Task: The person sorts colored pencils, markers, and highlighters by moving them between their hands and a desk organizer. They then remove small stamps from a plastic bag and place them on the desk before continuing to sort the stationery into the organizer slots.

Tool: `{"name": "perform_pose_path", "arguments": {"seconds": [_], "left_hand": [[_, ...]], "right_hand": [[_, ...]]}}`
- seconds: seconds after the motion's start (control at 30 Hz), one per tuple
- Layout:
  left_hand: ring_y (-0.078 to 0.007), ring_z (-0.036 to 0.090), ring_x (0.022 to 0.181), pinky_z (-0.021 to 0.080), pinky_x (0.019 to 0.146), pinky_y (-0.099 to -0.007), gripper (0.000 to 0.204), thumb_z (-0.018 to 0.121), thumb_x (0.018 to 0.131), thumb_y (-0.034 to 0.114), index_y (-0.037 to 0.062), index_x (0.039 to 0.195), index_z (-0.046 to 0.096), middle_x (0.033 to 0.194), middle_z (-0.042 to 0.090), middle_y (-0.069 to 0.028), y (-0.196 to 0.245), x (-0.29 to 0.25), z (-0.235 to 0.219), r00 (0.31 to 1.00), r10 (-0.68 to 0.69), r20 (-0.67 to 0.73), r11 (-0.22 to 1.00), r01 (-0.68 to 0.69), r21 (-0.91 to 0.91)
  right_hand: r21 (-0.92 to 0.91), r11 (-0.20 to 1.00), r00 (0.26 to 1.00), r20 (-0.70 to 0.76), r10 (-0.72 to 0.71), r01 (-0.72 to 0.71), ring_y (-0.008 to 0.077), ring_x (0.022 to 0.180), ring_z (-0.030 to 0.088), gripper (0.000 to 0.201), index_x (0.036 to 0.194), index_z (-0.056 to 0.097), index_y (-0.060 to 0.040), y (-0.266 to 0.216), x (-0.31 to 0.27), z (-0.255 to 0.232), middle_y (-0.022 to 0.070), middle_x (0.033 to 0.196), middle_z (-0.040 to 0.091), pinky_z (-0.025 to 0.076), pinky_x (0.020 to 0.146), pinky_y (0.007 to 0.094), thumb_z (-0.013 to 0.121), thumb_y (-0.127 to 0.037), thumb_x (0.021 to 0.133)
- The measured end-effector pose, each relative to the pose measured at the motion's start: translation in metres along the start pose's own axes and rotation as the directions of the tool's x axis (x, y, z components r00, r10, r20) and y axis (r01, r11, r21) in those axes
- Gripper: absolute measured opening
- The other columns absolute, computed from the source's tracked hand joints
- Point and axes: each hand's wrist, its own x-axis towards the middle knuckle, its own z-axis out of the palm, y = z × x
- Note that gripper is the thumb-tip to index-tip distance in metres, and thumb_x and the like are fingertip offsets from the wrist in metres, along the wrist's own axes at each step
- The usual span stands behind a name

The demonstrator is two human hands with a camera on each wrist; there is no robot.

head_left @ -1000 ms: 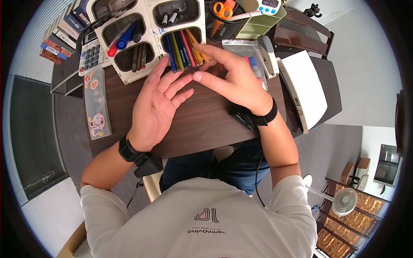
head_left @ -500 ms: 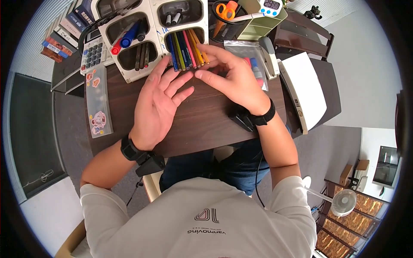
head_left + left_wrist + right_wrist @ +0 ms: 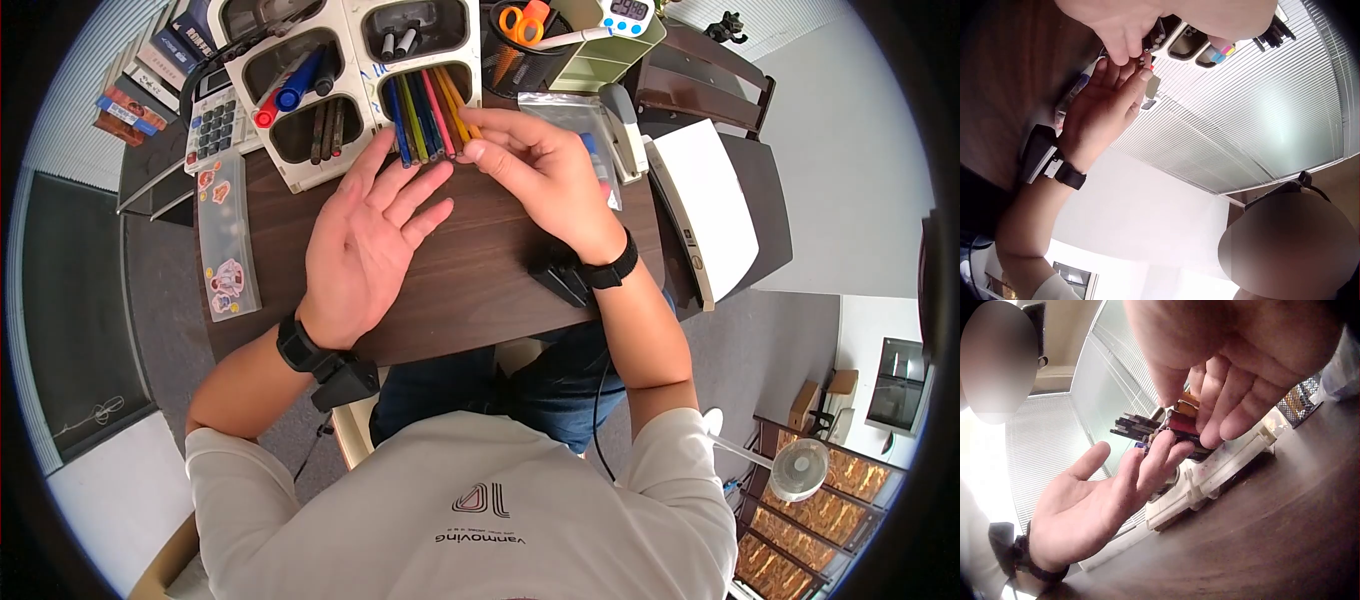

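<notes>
A row of colored pencils (image 3: 420, 120) sticks out of the lower right compartment of a white desk organizer (image 3: 363, 125), ends toward the person. At the right side of the row, my right hand (image 3: 560, 180) pinches the end of a yellow-orange pencil (image 3: 453, 105) between thumb and fingers. The right wrist view shows orange pencils (image 3: 1188, 403) beside that thumb. My left hand (image 3: 362, 245), palm up with fingers extended, has its fingertips close to the pencil ends on the left. In the right wrist view the left hand (image 3: 1094, 500) reaches under the bundle.
Other compartments hold markers (image 3: 295, 82), dark pencils (image 3: 326, 132) and small black-and-white pens (image 3: 398, 42). Right of the organizer are a mesh cup (image 3: 515, 68) with scissors, a timer (image 3: 628, 12), a plastic bag and a stapler (image 3: 624, 130). A calculator (image 3: 212, 130) and stickered case (image 3: 228, 240) lie left.
My right thumb has moved up and closed toward the fingers at the yellow-orange pencil ends. The left hand stays nearly still with its fingers extended.
</notes>
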Motion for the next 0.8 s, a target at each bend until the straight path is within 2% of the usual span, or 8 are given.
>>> {"name": "perform_pose_path", "arguments": {"seconds": [0.27,0.5,0.67,0.73,0.8], "left_hand": [[-0.036,0.04,0.15,0.034,0.121,-0.0495,0.069,0.034,0.11,0.044,0.0079,0.167,0.017,0.162,0.041,-0.0191,-0.001,-0.002,-0.001,1.0,0.009,0.022,1.0,-0.009,0.004],[-0.0361,0.041,0.149,0.035,0.121,-0.049,0.069,0.034,0.11,0.044,0.0078,0.166,0.018,0.162,0.04,-0.0194,-0.001,-0.002,0.0,1.0,0.026,0.016,1.0,-0.026,0.015],[-0.0359,0.042,0.148,0.036,0.12,-0.0486,0.069,0.034,0.11,0.044,0.0078,0.166,0.018,0.16,0.042,-0.0192,-0.001,-0.002,-0.001,1.0,0.021,0.017,0.999,-0.022,0.027],[-0.0357,0.043,0.147,0.036,0.12,-0.0485,0.069,0.034,0.11,0.044,0.0079,0.166,0.018,0.159,0.043,-0.019,-0.002,-0.001,-0.002,1.0,0.016,0.015,0.999,-0.017,0.029],[-0.0355,0.046,0.145,0.037,0.119,-0.0472,0.07,0.037,0.109,0.047,0.0058,0.164,0.024,0.155,0.049,-0.0207,-0.002,0.0,-0.001,1.0,0.013,-0.021,1.0,-0.013,0.002]], "right_hand": [[0.038,0.999,1.0,-0.008,0.018,-0.018,0.0063,0.092,0.065,0.039,0.133,0.069,-0.0009,-0.002,0.0,0.002,0.0023,0.097,0.074,0.054,0.083,0.0245,0.075,-0.019,0.099],[0.025,1.0,1.0,-0.008,-0.006,0.006,0.0064,0.09,0.066,0.037,0.131,0.069,0.0006,0.003,-0.001,0.0,0.0023,0.097,0.074,0.055,0.081,0.0239,0.075,-0.017,0.099],[0.197,0.98,0.999,-0.017,0.036,-0.032,0.0064,0.08,0.066,0.032,0.124,0.071,0.0002,-0.001,0.0,0.004,0.0015,0.09,0.073,0.054,0.076,0.0239,0.076,-0.017,0.098],[0.138,0.989,0.998,-0.02,0.058,-0.055,0.0059,0.076,0.065,0.03,0.122,0.072,0.0005,-0.01,-0.002,-0.001,0.002,0.087,0.073,0.054,0.072,0.0243,0.076,-0.016,0.097],[0.076,0.994,0.997,-0.026,0.078,-0.076,0.0055,0.073,0.064,0.029,0.12,0.072,0.0008,-0.019,-0.005,-0.004,0.0025,0.083,0.072,0.053,0.069,0.0247,0.077,-0.015,0.097]]}}
